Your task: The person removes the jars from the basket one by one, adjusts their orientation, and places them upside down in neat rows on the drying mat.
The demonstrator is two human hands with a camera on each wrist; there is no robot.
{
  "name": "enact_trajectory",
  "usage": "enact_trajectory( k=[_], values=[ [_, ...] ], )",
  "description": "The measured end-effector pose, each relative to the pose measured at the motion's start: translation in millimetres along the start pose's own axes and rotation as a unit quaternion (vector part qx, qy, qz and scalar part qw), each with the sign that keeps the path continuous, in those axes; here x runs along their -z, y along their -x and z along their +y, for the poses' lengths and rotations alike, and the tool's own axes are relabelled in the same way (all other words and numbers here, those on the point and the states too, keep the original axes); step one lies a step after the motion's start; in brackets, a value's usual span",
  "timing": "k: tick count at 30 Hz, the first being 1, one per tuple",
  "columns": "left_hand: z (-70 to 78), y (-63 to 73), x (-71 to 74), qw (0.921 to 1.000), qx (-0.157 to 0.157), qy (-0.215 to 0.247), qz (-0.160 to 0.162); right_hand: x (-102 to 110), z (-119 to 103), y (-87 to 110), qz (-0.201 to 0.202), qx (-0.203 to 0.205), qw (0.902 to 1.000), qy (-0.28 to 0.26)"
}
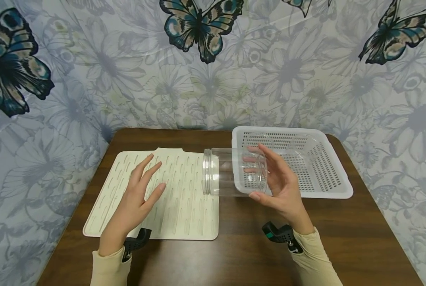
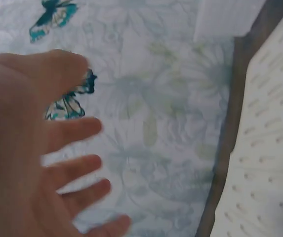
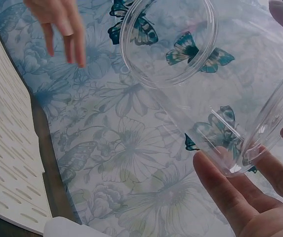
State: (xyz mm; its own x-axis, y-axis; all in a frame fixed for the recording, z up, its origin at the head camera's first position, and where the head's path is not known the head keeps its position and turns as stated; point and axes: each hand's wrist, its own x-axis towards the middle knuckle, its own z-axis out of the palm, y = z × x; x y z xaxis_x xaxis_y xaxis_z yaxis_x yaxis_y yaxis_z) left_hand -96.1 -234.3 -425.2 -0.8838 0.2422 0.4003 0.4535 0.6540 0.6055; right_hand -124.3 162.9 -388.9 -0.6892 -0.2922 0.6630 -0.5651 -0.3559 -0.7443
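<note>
Clear jar [image 1: 230, 172] sideways in right hand [image 1: 282, 182]; left hand [image 1: 135, 198] spread wide, holding nothing.
Jar, mouth to the left, spans the gap between cream mat [image 1: 184, 210] (left) and white basket [image 1: 323, 194] (right), gripped at its base end only. Risk, judged: smooth wall plus one-ended grip could let the mouth dip and the jar slip; moving right too low could knock the basket rim.

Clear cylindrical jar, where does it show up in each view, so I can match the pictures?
Head: the clear cylindrical jar is just right of centre, sideways in the right hand.
Left wrist: not in it.
Right wrist: the jar fills the upper right.
Shared landmark: the cream, flat ridged mat, left of centre in head, right edge in left wrist, left edge in right wrist.
</note>
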Motion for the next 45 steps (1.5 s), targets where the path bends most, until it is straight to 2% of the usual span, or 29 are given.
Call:
enact_trajectory(
  k=[2, 5, 10, 13, 17, 20, 23, 25, 31, 36, 41, 45],
  values=[
    [-6.0, 6.1, 0.4, 0.9991, 0.027, -0.018, -0.027, 0, 0, -0.2, 0.001, 0.001, 1.0000, 0.001],
    [-15.6, 16.4, 1.5, 0.9933, 0.081, -0.035, -0.074, 1, 0, -0.2, 0.004, 0.000, 1.0000, 0.003],
    [-31.1, 34.8, 2.0, 0.9722, 0.188, -0.049, -0.131, -1, -1, 1.7, 0.006, -0.005, 0.9999, 0.010],
    [-37.8, 43.5, 4.3, 0.9613, 0.227, -0.065, -0.142, -1, -1, 3.0, 0.007, -0.010, 0.9998, 0.017],
    [-46.3, 52.4, 9.6, 0.9532, 0.250, -0.083, -0.148, 0, -2, 4.0, 0.011, -0.014, 0.9995, 0.025],
    [-51.8, 57.4, 13.1, 0.9440, 0.273, -0.090, -0.162, 0, -1, 3.6, 0.011, -0.010, 0.9992, 0.037],
    [-56.8, 61.5, 14.4, 0.9337, 0.296, -0.089, -0.181, -1, 0, 3.2, 0.013, -0.009, 0.9978, 0.065],
    [-58.8, 63.5, 14.0, 0.9300, 0.305, -0.084, -0.188, -1, 1, 3.5, 0.015, -0.015, 0.9962, 0.085],
    [-60.1, 65.1, 10.3, 0.9299, 0.308, -0.087, -0.182, -5, 1, 1.3, 0.013, -0.043, 0.9898, 0.135],
    [-61.3, 66.2, 10.0, 0.9293, 0.306, -0.100, -0.180, -13, 1, -6.9, 0.007, -0.062, 0.9798, 0.190],
    [-62.5, 66.7, 11.9, 0.9246, 0.315, -0.110, -0.184, -22, 7, -19.7, -0.005, -0.060, 0.9697, 0.237],
    [-62.3, 65.2, 12.2, 0.9236, 0.317, -0.114, -0.183, -29, 13, -34.2, -0.018, -0.048, 0.9593, 0.278]
  ],
)
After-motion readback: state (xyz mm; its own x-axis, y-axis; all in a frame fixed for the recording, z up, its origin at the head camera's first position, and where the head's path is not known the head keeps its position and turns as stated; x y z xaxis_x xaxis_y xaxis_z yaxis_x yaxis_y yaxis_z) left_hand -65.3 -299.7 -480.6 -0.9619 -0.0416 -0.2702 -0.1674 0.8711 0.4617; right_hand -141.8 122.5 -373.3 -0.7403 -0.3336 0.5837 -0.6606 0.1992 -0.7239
